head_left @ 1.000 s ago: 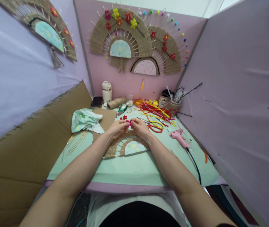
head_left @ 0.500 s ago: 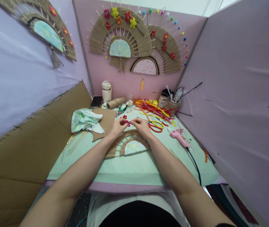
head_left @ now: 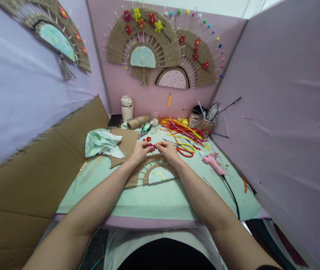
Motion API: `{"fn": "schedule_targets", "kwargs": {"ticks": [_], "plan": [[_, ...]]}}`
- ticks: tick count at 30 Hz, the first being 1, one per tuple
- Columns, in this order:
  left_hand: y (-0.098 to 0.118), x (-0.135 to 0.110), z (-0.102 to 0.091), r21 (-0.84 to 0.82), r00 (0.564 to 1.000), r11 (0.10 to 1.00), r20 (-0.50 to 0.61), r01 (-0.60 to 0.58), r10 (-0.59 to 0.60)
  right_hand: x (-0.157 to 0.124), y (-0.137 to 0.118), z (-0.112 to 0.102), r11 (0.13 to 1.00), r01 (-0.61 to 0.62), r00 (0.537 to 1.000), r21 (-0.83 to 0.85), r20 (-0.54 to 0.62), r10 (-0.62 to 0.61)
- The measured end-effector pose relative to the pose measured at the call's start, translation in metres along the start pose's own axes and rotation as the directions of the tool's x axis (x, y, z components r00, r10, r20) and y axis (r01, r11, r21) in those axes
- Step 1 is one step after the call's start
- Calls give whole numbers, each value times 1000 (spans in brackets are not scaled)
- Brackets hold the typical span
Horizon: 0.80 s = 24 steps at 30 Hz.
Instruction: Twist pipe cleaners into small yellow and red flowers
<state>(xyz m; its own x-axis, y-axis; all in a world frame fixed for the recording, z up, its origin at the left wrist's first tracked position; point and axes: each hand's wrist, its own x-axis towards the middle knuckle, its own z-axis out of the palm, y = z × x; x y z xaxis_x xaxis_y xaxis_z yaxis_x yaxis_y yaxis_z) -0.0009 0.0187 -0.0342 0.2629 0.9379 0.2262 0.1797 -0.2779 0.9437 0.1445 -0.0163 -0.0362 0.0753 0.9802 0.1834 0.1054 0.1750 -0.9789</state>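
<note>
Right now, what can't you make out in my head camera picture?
In the head view:
Magenta piece: exact shape; too small, partly behind the left hand.
Right hand: whether it grips that piece; too small.
Table fan: right end, behind the right forearm.
Upper-left wall fan: far end, cut off by the top edge.

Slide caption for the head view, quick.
Left hand and right hand finger a magenta piece by a woven fan, scissors nearby.

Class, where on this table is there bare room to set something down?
Bare tabletop runs between the woven fan and the front edge, and between the right forearm and the black cable. Beyond the right hand, scissors and piled coloured strips crowd it.
</note>
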Motion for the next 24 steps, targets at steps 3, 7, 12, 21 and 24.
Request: {"fn": "schedule_targets", "kwargs": {"ticks": [3,7,12,21,24], "plan": [[-2,1,-1,17,1000,1000,-1,2,-2,2,6,0,996,-45,999,82,14,44],[-2,2,-1,41,1000,999,-1,-7,7,7,14,0,968,-134,991,214,48,126],[-2,2,0,10,1000,1000,-8,10,-10,9,17,-1,957,-151,987,247,83,135],[-1,1,-1,2,1000,1000,2,-6,6,5,10,-1,933,-189,978,308,144,151],[-2,2,0,-26,1000,1000,9,1,-1,5,10,-2,913,-214,972,347,168,164]]}}
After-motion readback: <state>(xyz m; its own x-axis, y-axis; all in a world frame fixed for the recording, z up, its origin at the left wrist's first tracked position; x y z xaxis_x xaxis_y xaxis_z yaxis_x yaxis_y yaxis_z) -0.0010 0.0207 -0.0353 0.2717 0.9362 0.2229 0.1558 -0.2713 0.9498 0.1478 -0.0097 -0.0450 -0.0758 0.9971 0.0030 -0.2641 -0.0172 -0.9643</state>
